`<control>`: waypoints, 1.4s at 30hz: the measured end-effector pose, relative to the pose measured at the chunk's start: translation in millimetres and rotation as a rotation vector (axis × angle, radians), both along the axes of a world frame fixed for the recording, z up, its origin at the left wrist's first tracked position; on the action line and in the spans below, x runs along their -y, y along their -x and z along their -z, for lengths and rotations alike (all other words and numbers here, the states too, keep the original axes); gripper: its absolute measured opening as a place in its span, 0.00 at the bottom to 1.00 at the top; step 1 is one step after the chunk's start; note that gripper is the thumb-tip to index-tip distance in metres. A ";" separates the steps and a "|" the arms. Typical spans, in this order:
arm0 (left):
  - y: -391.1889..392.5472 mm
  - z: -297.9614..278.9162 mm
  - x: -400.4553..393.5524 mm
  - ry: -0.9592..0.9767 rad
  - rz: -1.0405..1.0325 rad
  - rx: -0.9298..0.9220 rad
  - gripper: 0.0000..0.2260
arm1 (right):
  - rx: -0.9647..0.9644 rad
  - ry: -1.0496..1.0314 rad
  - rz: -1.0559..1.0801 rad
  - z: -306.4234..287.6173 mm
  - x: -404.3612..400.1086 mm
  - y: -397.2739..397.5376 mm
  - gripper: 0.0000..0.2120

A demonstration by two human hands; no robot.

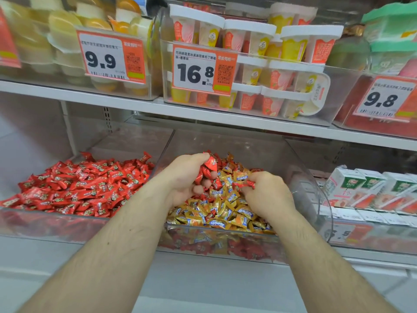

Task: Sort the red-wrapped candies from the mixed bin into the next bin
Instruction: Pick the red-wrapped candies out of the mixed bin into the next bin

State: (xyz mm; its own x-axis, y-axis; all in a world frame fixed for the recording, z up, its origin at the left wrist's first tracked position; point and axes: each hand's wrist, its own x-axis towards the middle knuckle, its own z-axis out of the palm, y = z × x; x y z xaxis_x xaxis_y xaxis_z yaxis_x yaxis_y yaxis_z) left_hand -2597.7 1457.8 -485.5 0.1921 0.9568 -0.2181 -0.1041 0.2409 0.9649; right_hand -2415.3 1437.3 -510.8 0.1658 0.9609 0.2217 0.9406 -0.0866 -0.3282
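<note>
Several red candies [208,169] sit bunched in my left hand [187,177], just left of the frame's centre, my fingers curled round them over the mixed bin [300,168]. My right hand [264,193], a little right of centre, pinches one more red candy [247,184] between thumb and fingertips, down against the pile. Both hands are grasping; neither is free.

Under them the mixed bin holds mostly gold candies [225,208] with blue labels, and a few red ones poke through, one near the front at the lower centre. More red shows through the clear front wall, deeper in the heap, so I judge there is a good deal left to pick.

These sweets should be very light, and their crinkly film looks slick, so a loose handful could shed pieces on the way over. The twisted wrapper ends are the easy place to pinch a single one; for a bunch, closing my fingers fully round them seems safer than cupping.

To the left of the frame, touching the mixed bin's side, the red bin [54,224] is already heaped with red-wrapped sweets, and that is where my handful belongs. On the right stand small white cartons [345,184]. Above, across the top of the frame, a shelf [112,99] carries tubs of jelly cups and three price tags [203,68].
</note>
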 end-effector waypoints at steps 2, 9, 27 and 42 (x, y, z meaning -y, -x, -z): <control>10.3 -9.6 5.0 0.009 0.019 0.109 0.12 | -0.253 -0.077 0.025 -9.1 3.5 -2.3 0.07; 58.3 -18.6 14.5 0.024 -0.043 0.202 0.10 | -0.690 -0.083 -0.075 -27.2 31.2 33.8 0.09; 159.9 8.1 13.3 -0.100 -0.397 -0.465 0.08 | 0.035 -0.009 -0.494 -58.2 3.5 207.8 0.07; 127.1 12.3 -0.3 -0.306 -0.633 -0.425 0.17 | -0.020 -0.125 -0.417 -55.4 -19.1 162.3 0.14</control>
